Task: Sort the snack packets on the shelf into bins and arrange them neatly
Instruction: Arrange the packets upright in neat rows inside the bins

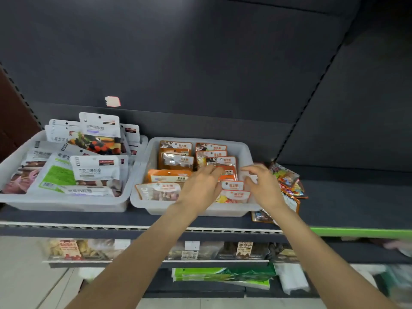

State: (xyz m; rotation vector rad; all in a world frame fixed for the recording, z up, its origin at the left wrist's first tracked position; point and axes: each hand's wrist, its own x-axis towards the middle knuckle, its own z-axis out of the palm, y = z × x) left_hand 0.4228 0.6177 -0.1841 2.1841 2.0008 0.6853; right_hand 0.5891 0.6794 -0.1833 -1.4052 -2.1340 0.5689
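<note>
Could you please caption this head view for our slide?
Both hands reach over the bin of orange packets; loose packets wait beside it.

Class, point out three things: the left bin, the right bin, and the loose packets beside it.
left bin (66,204), head view, front wall
right bin (246,146), head view, back right rim
loose packets (289,184), head view, colourful packet on top

Shop: dark retail shelving (200,221), price tags (192,245), packaged snacks (95,170).
</note>
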